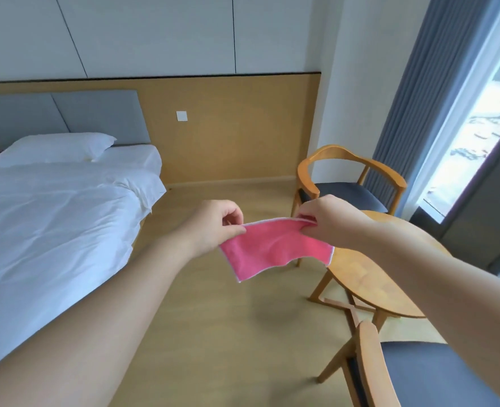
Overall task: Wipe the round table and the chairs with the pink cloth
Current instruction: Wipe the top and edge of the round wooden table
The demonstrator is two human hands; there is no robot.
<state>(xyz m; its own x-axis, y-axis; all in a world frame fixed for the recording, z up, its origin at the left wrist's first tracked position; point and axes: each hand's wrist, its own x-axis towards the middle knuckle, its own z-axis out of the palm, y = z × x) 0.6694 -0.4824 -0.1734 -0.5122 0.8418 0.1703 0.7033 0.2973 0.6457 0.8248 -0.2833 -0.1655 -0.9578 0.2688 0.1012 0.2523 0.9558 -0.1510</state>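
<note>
Both arms reach forward at mid-scene, with the pink cloth stretched in the air between the two hands. The left hand pinches the cloth's upper left corner between thumb and curled fingers; the right hand pinches the upper right corner in the same way, so that the top hem runs taut from hand to hand and the rest of the cloth hangs slack below, its white-trimmed lower edge tilted down to the left. The cloth touches neither table nor chair. The round table, of light wood, stands to the right, partly hidden beneath the right forearm. The far chair, with a curved wooden back and a dark seat, stands beyond the table near the curtain; the near chair stands at lower right. A bed with white linen fills the left side.
</note>
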